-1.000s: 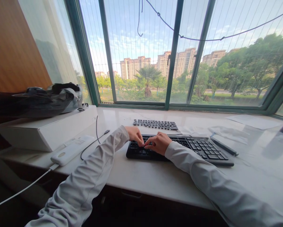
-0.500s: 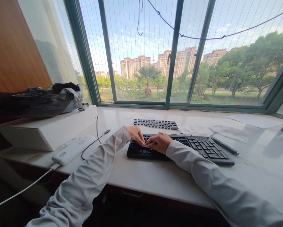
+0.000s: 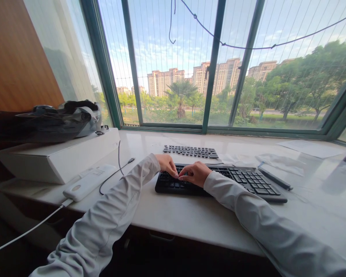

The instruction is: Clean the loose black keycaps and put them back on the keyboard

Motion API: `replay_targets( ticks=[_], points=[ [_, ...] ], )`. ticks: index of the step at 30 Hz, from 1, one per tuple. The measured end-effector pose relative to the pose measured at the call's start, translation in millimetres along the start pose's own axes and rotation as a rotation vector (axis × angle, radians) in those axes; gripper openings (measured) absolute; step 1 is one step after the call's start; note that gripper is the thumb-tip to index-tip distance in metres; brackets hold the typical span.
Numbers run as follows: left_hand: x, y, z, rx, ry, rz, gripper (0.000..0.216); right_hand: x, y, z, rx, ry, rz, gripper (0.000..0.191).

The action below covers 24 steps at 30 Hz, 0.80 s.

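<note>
A black keyboard lies on the pale counter in front of me, several keycaps gone from its main block. Over its left part, my left hand reaches down with its fingers pinched together. Beside it my right hand is also pinched, and the fingertips of both hands meet just above the keys. Whatever sits between the fingertips is too small or hidden to make out. Behind the keyboard, loose black keycaps are laid out in rows on the counter.
At left stand a white box with a dark bag on it, a white power strip and a black cable. To the right lie a dark pen-like tool, clear plastic and a paper sheet. A window frame closes the back.
Almost nothing differs. Both hands stay pinched at the same spot over the keyboard, with only a slight shift of the view.
</note>
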<state>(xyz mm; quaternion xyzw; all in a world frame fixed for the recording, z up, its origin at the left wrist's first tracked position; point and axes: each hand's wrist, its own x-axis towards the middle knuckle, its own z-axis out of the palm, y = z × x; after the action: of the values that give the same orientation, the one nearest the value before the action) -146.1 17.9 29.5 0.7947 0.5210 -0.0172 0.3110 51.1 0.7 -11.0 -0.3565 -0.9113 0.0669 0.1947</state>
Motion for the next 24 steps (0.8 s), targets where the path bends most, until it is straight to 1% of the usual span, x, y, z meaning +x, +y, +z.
replay_targets(
  ticks=[5,12,17,21,24],
  points=[
    [-1.2,2.8,1.3,0.012,0.001,-0.028,0.058,-0.6,-2.2,-0.7,-0.016,-0.01,-0.001,0.026],
    [1.5,0.5,1.1,0.032,0.004,0.038,0.054,-0.7,-1.8,0.5,-0.063,-0.006,-0.069,0.025],
    [1.4,0.3,0.9,0.051,-0.019,0.041,0.053,-0.9,0.6,2.2,-0.059,0.003,-0.076,0.026],
    [0.5,-0.7,0.4,0.034,-0.049,0.074,0.053,-1.2,1.2,1.1,-0.058,0.006,-0.078,0.025],
    [-1.3,0.4,0.3,0.057,-0.032,0.085,0.052,-1.4,1.6,1.0,-0.063,0.005,-0.073,0.025]
  ],
)
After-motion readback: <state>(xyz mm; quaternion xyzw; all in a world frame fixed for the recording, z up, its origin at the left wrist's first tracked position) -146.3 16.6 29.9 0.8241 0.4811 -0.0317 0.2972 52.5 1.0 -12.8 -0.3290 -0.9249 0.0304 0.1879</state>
